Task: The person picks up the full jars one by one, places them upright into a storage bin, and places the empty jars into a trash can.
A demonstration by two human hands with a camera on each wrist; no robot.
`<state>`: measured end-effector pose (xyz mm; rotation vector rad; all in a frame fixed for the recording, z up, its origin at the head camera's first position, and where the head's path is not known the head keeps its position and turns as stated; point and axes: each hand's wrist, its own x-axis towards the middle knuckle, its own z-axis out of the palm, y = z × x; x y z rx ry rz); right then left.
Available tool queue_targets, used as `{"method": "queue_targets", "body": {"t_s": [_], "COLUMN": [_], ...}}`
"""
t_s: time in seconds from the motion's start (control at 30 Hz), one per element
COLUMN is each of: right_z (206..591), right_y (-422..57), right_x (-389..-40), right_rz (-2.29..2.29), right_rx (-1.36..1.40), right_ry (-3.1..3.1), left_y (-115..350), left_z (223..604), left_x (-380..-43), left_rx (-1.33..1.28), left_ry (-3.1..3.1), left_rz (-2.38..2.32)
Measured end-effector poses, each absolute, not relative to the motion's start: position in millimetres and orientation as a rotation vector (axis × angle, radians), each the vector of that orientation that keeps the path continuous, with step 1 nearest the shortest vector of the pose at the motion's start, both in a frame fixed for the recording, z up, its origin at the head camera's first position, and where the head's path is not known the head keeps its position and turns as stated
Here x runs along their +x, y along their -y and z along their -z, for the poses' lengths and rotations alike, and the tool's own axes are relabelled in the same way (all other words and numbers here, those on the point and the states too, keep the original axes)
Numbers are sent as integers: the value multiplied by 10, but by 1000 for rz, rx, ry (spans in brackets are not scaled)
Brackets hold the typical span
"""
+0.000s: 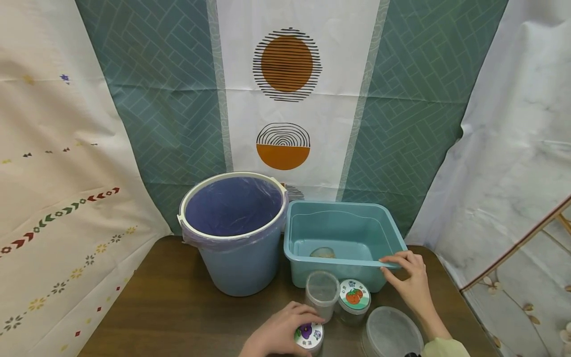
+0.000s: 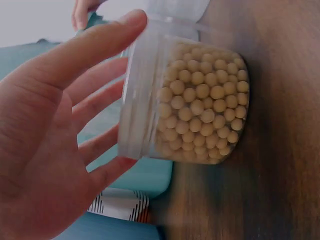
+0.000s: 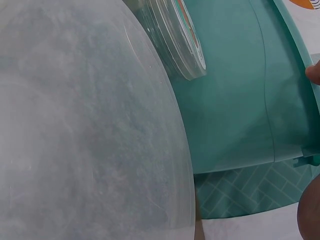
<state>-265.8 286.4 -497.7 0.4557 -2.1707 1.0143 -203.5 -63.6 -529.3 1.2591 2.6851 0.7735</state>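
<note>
My left hand (image 1: 283,329) grips a clear jar (image 2: 200,105) around its lid, thumb on one side and fingers on the other. The lid (image 1: 310,336) has a purple flower picture, and round beige beans fill the jar. My right hand (image 1: 411,282) holds the front rim of a teal basin (image 1: 339,267) near its right corner, index finger over the rim and thumb on the outside. In the right wrist view only fingertips (image 3: 314,74) show at the rim. A small pale rounded thing (image 1: 322,252) lies inside the basin.
Before the basin stand a clear cup-like container (image 1: 322,292), a jar with a tomato-picture lid (image 1: 354,300) and a wide tub with a frosted lid (image 1: 393,332). A blue bin (image 1: 241,270) with a purple liner is left of the basin. Patterned cloth (image 1: 285,109) hangs behind the wooden table (image 1: 169,307).
</note>
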Motion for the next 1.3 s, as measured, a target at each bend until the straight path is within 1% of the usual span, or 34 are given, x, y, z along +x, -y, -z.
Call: {"method": "queue_targets", "body": {"t_s": [0.13,0.37,0.63,0.77,1.03,1.3], "right_z": [4984,4989,4987,4994,4982,4983], "right_y": [-2875,-2883,-2866,-2875,-2877,-2862], "right_x": [-2666,-2675,-2678,-2681,-2664,-2661], "right_rz": [-1012,-1007,-1008,-1005,-1005,-998], "right_rx": [461,460,463,461,456,463], "right_ry": [2163,2162,2166,2170,2177,2180], "left_y": [616,594,587,604,627,673], "left_z": [5300,5239,5096,4912,4413,3839], "left_x": [-2026,-2025,-2039,-2073,-2233,-2431], "left_rx": [1264,1130,1258,1318,1423,1318], "left_ry": [-2695,-2622,-2658,-2636,-2523,-2442], "left_rz": [-757,-708,-501,-417,-242,-234]}}
